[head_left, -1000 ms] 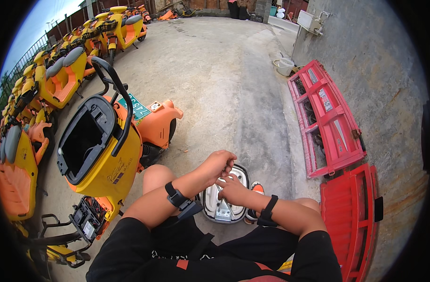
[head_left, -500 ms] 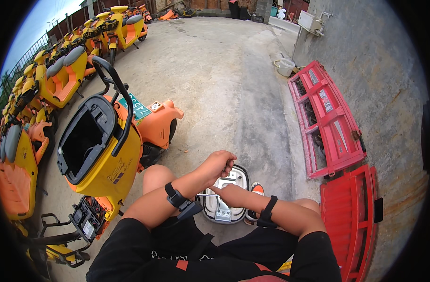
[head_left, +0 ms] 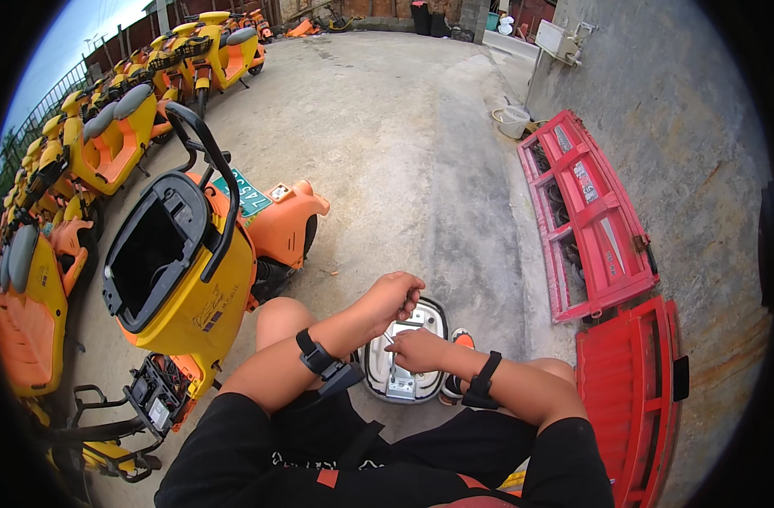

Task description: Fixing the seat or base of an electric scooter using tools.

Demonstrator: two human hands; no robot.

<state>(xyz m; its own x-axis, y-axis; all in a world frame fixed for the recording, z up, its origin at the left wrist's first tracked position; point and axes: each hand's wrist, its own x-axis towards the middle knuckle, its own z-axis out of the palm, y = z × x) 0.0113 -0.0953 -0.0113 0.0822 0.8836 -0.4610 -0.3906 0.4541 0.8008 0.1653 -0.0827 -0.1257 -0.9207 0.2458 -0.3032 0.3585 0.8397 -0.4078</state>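
Observation:
An upturned scooter seat [head_left: 438, 315] lies on the ground between my legs, its pale underside up and a dark rim around it. My right hand [head_left: 417, 350] is closed over its middle, gripping a thin metal rod tool [head_left: 389, 337] that looks like a hex key. A metal bracket [head_left: 400, 387] sits at the near end of the underside. My left hand [head_left: 393, 303] hovers over the seat's far left part with fingers curled; whatever they may hold is hidden. My wrists each wear a black strap.
Close on the left stands a yellow and orange scooter [head_left: 192, 292] with an uncovered seat compartment and black grab rail. More parked scooters [head_left: 116, 144] line the left. Red metal panels [head_left: 603, 203] lean along the right wall [head_left: 658, 102], near a white bucket [head_left: 512, 121].
The metal rod tool in my right hand has turned; its exposed end pointed left across the seat and now points up and away. My left hand stays almost in place.

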